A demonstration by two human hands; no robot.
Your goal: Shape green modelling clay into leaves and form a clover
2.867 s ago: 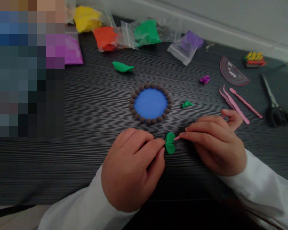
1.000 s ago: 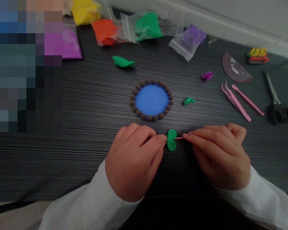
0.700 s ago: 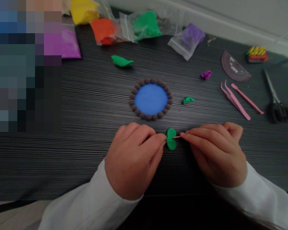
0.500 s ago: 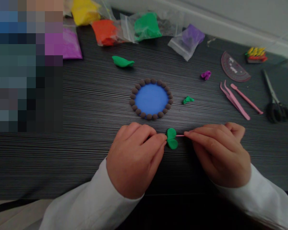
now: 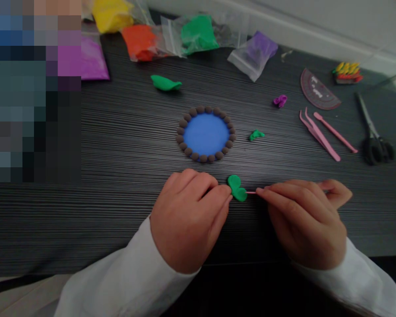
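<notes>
Dim, soft picture, darker edges

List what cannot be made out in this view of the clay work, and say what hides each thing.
- Head view: most of the thin pink tool is hidden inside the right hand; only its tip shows.
- The left hand fingertips cover the near edge of the green clay piece.
- The table's far left is blurred out by a pixelated block.
- Markings on the protractor are too small to read.

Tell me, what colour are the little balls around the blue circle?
Brown. The balls ring the blue circle on the table, clearest in the head view.
</notes>
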